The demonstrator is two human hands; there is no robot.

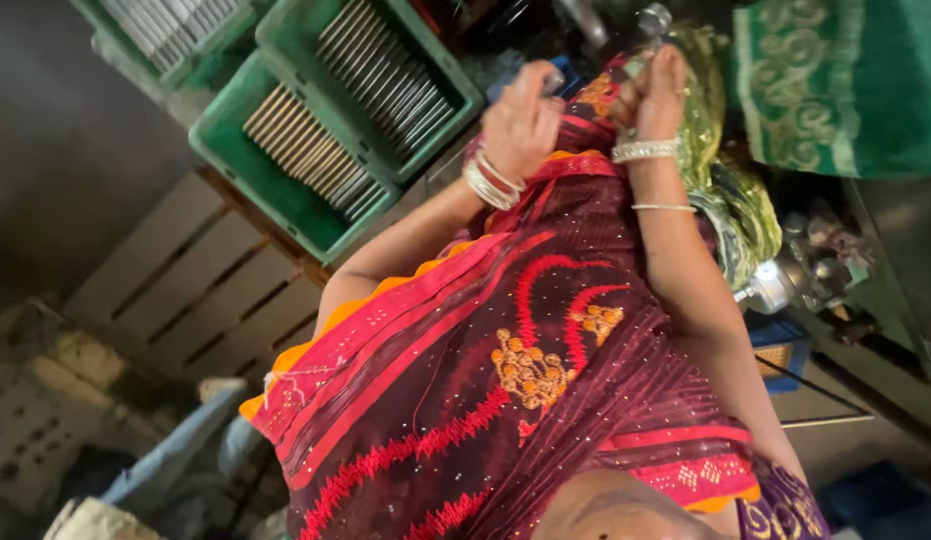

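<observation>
- Up near the top edge of the view, the right hand [658, 88] pinches a small shiny metal piece [654, 20] between thumb and fingertips, its grip pressed together on it; what the piece is stays too small and blurred to tell.
- Beside it, the left hand [524, 120] is curled into a loose fist with the fingers folded in; something pale may show at its top, but I cannot tell whether it holds anything.
- Both hands are raised close together in front of the body, probably so the small piece can be worked with both at once.
- Silvery bangles [491, 180] ring the left wrist, and a beaded band [644, 150] and a thin bracelet sit on the right.
- Under the arms spreads a maroon and red draped cloth [506, 370] with orange embroidery and an orange edge.
- To the left stand green plastic crates [286, 200], each packed with rows of thin metal strips on edge, seemingly sorted for easy picking; no labels show on them.
- They rest on a slatted wooden pallet [196, 280].
- At upper right hangs a green cloth with pale patterned border [836, 80]; below it lie shiny metal parts [796, 270] and a blue box.
</observation>
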